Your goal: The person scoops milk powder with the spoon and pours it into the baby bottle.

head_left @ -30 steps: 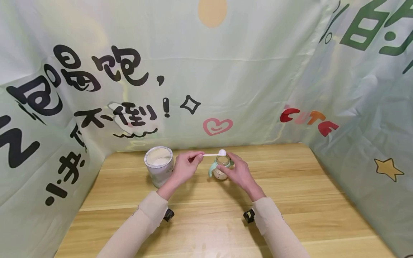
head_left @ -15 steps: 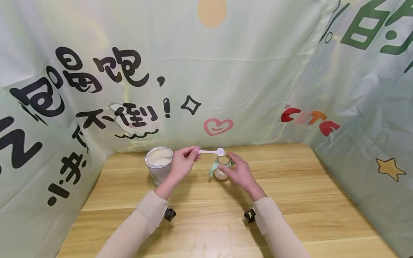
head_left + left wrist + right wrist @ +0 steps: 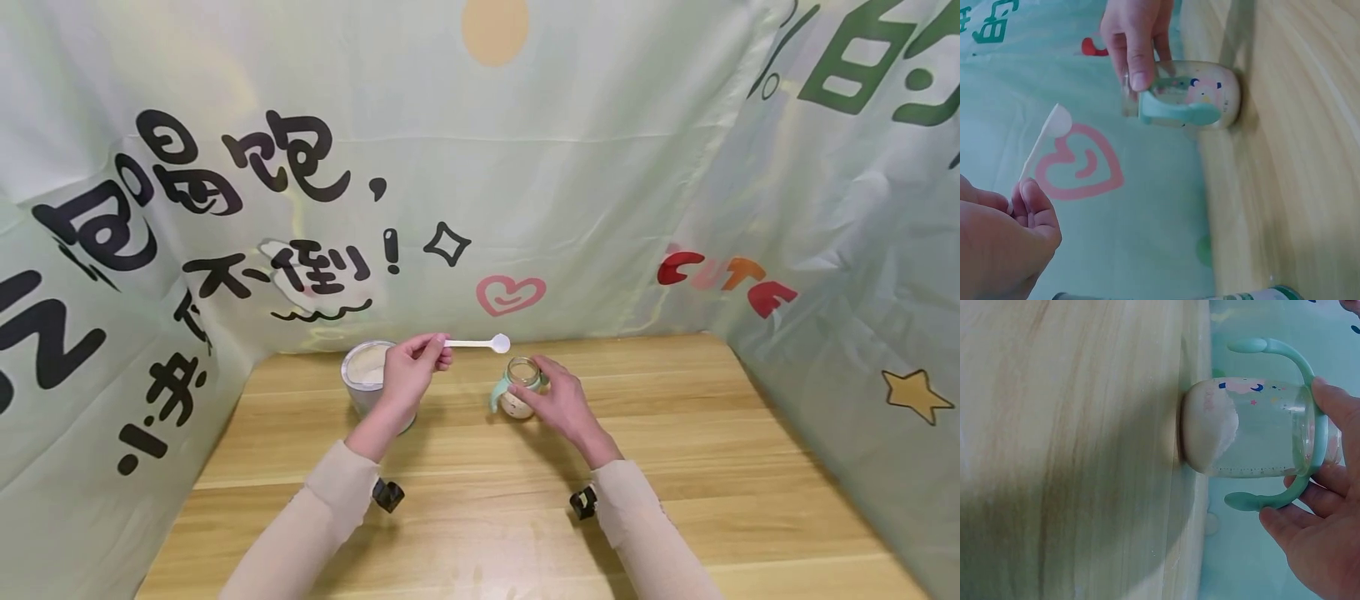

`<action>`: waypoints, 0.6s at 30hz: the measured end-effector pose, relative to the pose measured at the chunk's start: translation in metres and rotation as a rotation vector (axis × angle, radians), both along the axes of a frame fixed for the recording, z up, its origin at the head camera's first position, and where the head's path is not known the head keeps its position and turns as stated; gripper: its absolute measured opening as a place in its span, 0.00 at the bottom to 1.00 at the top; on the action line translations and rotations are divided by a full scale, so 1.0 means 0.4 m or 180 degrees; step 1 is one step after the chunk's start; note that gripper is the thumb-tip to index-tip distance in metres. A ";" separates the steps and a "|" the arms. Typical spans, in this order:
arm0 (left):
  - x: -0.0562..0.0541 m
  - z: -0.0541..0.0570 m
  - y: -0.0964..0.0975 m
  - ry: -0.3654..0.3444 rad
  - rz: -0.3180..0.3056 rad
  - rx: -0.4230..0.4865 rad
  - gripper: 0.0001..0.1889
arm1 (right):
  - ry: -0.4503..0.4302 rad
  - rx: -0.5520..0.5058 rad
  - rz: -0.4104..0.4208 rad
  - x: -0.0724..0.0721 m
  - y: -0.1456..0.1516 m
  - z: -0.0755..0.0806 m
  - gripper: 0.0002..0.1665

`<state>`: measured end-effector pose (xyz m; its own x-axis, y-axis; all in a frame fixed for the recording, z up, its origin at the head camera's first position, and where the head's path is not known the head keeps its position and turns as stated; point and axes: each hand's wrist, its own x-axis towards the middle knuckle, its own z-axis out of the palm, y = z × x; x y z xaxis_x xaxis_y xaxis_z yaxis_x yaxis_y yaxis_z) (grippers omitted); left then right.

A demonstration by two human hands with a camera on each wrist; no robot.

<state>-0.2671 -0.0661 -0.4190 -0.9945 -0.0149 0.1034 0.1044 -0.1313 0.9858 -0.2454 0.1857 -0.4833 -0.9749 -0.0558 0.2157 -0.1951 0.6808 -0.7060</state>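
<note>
My left hand pinches the handle end of a white measuring scoop, raised above the table. Its small round bowl points right, up and to the left of the bottle mouth; whether it holds anything I cannot tell. My right hand grips a clear baby bottle round its mint-green handle ring, just under the open neck. The bottle stands upright on the table, with pale powder heaped in its bottom. Behind my left hand is an open can of cream-coloured powder, partly covered by that hand.
The wooden table ends at a printed cloth backdrop, which rises behind and on both sides. Black wrist cameras sit at both cuffs. At the lower edge of the left wrist view, part of the can's rim shows.
My left hand has lifted the scoop from over the bottle mouth and moved it up and left, towards the can. My right hand keeps its hold on the bottle.
</note>
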 end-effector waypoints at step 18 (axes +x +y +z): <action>0.005 0.041 -0.073 -0.0266 0.0163 0.0150 0.14 | -0.0067 -0.0003 0.0001 0.003 -0.001 0.006 0.46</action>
<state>-0.2651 -0.0952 -0.4026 -0.9975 -0.0688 0.0182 0.0300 -0.1742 0.9842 -0.2440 0.1853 -0.4807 -0.9792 -0.0559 0.1952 -0.1805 0.6801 -0.7106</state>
